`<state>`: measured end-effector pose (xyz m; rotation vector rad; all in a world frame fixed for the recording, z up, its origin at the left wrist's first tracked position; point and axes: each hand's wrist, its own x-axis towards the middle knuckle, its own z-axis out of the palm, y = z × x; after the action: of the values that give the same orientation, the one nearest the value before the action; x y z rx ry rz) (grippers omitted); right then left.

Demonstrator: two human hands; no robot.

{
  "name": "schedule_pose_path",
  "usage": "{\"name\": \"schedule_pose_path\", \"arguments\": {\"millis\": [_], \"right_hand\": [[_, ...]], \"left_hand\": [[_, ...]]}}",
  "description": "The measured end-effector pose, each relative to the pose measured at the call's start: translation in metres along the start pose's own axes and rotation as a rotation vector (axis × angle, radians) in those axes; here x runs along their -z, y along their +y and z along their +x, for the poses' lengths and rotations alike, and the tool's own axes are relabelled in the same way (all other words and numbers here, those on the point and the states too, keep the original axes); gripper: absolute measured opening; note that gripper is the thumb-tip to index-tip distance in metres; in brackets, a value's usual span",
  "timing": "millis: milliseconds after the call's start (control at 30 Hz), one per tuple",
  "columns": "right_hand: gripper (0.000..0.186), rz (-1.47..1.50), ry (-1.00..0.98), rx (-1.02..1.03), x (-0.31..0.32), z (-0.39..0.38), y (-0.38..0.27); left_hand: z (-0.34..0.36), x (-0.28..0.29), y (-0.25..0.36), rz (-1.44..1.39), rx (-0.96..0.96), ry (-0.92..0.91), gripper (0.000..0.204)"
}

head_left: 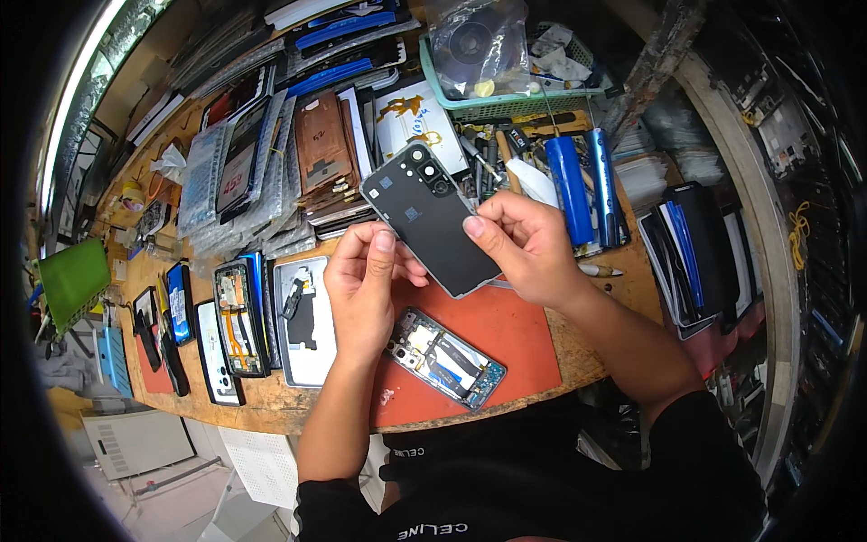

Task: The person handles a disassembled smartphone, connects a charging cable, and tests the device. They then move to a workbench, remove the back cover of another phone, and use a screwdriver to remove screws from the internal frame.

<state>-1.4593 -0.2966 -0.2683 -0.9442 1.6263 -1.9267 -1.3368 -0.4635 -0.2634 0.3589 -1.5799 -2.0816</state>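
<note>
Both my hands hold up a dark phone back cover (424,221), tilted, its camera cutouts at the upper end. My left hand (366,275) pinches its left edge between thumb and fingers. At the right edge my right hand (524,239) grips it, thumb on the face turned to me. Below the cover an opened phone (447,359) lies on the orange-red mat (515,361), with its battery, board and ribbon cable showing. Left of my left wrist stands a white box tray (307,361) with a dark part and a small module inside.
Several phones, among them an opened frame (239,316) and a white one (217,352), lie at the left. Stacks of bubble-wrapped panels (239,176) fill the back left. A green basket (488,108) stands behind. Blue cylinders (567,185) and hand tools are at the right.
</note>
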Motion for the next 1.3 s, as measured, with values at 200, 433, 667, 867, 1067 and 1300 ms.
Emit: {"name": "schedule_pose_path", "arguments": {"millis": [200, 433, 667, 867, 1067, 1300], "right_hand": [[0.015, 0.008, 0.051, 0.075, -0.011, -0.003, 0.002], [0.015, 0.009, 0.016, 0.037, -0.011, -0.005, 0.001], [0.017, -0.156, -0.068, 0.06, -0.013, -0.007, -0.003], [0.013, -0.291, -0.115, 0.133, -0.014, -0.009, -0.009], [0.012, -0.236, -0.126, 0.063, -0.014, -0.008, -0.01], [0.013, -0.251, -0.137, 0.081, -0.014, -0.009, -0.008]], "left_hand": [[-0.007, 0.001, 0.003, 0.411, -0.18, 0.023, 0.017], [-0.003, 0.004, 0.009, 0.277, -0.277, 0.172, 0.023], [0.01, 0.026, 0.028, 0.543, -0.356, 0.152, 0.017], [0.013, 0.041, 0.034, 0.842, -0.55, 0.414, 0.025], [0.014, 0.044, 0.037, 0.506, -0.377, 0.139, 0.033], [0.006, 0.035, 0.037, 0.507, -0.23, 0.132, 0.019]]}}
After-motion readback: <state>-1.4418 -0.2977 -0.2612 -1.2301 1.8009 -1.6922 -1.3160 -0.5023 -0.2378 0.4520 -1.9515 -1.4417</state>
